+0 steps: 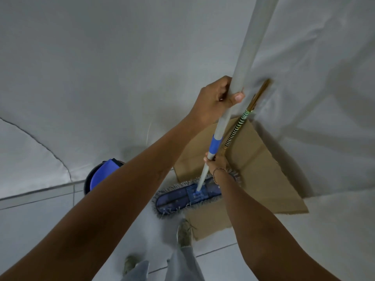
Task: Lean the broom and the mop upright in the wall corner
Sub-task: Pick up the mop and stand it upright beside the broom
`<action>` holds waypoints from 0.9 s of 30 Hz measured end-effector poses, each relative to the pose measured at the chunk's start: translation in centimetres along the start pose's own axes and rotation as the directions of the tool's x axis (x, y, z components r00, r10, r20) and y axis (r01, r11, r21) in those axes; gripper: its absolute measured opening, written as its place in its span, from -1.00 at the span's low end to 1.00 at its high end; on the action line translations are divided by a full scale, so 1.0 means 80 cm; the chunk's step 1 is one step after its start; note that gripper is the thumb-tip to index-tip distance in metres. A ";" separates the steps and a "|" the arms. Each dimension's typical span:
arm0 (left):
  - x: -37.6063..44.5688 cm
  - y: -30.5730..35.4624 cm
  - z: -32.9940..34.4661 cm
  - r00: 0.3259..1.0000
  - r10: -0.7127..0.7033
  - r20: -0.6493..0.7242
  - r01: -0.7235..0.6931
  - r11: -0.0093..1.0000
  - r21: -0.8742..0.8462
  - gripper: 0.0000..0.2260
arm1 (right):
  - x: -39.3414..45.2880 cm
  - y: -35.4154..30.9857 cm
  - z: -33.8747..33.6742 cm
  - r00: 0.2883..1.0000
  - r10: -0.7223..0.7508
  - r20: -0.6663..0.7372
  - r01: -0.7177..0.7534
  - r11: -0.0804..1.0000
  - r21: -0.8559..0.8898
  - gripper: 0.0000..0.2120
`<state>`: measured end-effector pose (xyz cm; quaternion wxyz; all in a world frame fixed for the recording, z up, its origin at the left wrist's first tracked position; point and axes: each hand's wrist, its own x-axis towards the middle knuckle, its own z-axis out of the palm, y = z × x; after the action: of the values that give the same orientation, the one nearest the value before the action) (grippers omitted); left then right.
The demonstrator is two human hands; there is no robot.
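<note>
The mop has a long grey pole (250,49) with a blue band and a flat blue head (183,197) with grey fringe resting on the floor. My left hand (215,102) grips the pole high up. My right hand (216,162) grips it lower, just under the blue band. Beside the pole, the broom's thin stick (238,128), wrapped in black and pale stripes with a bare wooden top, leans upright against the cloth-covered wall corner. The broom's head is hidden behind my right hand and arm.
A flattened brown cardboard sheet (261,179) lies on the floor in the corner under the mop head. A dark bucket with a blue insert (101,176) stands left of the mop by the wall. My shoes (184,233) stand on pale floor tiles. White cloth covers both walls.
</note>
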<state>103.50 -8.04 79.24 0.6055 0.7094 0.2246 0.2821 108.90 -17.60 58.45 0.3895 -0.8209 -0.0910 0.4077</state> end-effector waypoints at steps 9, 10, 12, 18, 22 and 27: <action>0.119 -0.095 0.025 0.997 -0.056 -0.047 0.057 0.998 0.011 -0.79 | 0.149 0.001 -0.011 0.999 -0.001 0.052 0.005 0.997 -0.072 -0.68; 0.131 -0.100 0.022 0.996 -0.051 -0.077 0.052 0.999 0.012 -0.78 | 0.158 -0.004 -0.010 0.998 -0.018 0.060 0.023 0.996 -0.085 -0.69; 0.157 -0.115 0.018 0.991 -0.050 -0.124 0.053 0.998 0.017 -0.77 | 0.181 -0.009 -0.006 0.996 -0.044 0.074 0.051 0.994 -0.095 -0.69; 0.214 -0.140 0.005 0.987 -0.089 -0.135 0.098 0.994 0.058 -0.74 | 0.230 -0.025 0.003 0.995 -0.083 0.058 0.091 0.985 -0.145 -0.69; 0.232 -0.149 -0.001 0.987 -0.118 -0.112 0.127 0.989 0.074 -0.75 | 0.244 -0.034 0.005 0.996 -0.066 0.057 0.075 0.981 -0.179 -0.69; 0.241 -0.153 -0.005 0.980 -0.164 -0.109 0.174 0.981 0.085 -0.71 | 0.244 -0.044 0.000 0.994 -0.095 0.051 0.105 0.966 -0.237 -0.72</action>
<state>117.78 7.04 69.66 0.5811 0.7001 0.3278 0.2544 122.22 -6.06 49.28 0.3057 -0.8481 -0.1884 0.3895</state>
